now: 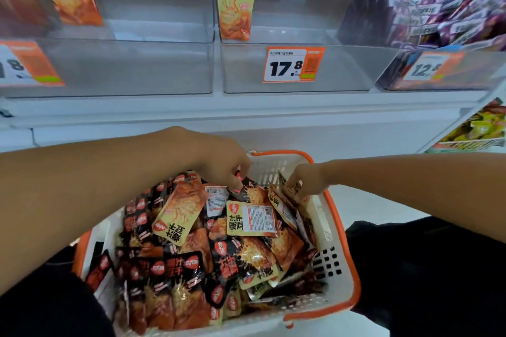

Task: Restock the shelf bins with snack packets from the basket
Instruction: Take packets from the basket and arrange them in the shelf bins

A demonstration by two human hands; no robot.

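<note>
Head cam, close, looks fwd/down over basket (339,230) at shelf bins (295,68), edges blurry.

Left price tag (26,64) is running off the frame's left edge; purple packets (443,11) at upper right are blurring, print unreadable.

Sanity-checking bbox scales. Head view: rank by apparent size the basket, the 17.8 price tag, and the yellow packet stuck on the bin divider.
1. basket, by far the largest, though nearest the camera.
2. yellow packet on the divider.
3. 17.8 price tag.
The packet and tag look close in area, so the order of 2 and 3 is unsure.
</note>
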